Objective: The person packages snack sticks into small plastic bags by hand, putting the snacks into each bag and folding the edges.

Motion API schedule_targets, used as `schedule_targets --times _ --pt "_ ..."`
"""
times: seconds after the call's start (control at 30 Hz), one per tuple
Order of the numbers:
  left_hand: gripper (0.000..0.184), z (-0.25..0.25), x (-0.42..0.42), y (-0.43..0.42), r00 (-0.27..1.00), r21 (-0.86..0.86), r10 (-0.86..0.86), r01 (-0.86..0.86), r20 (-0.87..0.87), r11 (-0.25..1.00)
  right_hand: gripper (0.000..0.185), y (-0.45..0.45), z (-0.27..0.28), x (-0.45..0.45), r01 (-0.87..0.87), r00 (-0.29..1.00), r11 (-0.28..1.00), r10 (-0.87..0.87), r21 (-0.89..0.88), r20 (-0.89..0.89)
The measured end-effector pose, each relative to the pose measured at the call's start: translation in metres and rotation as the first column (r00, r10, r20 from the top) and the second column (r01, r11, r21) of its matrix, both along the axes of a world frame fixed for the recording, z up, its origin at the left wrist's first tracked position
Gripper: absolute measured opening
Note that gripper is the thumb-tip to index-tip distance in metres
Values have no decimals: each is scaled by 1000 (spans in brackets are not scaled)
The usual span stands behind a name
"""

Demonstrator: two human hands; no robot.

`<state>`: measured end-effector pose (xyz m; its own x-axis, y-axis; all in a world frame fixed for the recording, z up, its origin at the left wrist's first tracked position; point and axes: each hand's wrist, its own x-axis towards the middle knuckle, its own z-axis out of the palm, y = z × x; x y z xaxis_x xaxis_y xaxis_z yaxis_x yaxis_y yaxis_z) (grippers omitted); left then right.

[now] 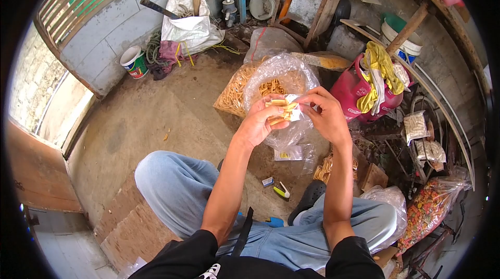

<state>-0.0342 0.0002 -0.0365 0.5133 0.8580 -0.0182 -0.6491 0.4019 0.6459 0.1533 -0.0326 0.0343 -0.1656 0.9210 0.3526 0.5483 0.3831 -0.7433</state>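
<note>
My left hand (256, 121) is closed around a small clear packet (281, 111) of yellowish stick-shaped snacks, with the thumb over its front. At the packet's upper right edge, my right hand (324, 112) has its thumb and fingers pinched together on the plastic. Just beyond both hands stands a large open clear plastic bag (298, 65) with more snack sticks (272, 87) inside. On the floor below my hands lies a white pack of plastic sheets or labels (289, 153). A green and white stapler (282, 190) rests near my feet beside a small blue box (267, 181).
A pink gas cylinder (349, 89) draped with yellow cloth stands to the right. Bagged colourful snacks (429, 208) lean at the lower right. Far left are a paint bucket (134, 62) and a white sack (187, 32). Loose snacks (324, 169) lie by my right forearm.
</note>
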Motion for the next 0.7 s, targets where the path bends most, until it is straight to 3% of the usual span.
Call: schedule_targets --times 0.17,0.33,0.43,0.7 --pt "33 -1 -1 2 1000 1 0 0 -31 1000 14 2 -4 3 46 999 999 -45 7 -23" --pt "32 3 0 3 999 0 1 -1 -39 1000 10 8 -16 1 143 965 982 -112 119 -236" --pt "30 10 2 -3 999 -7 8 -8 -48 1000 11 14 -26 0 168 954 970 -116 175 -276" --pt "24 9 5 -3 993 40 6 -1 -121 999 12 20 -39 -6 25 944 986 30 163 -328"
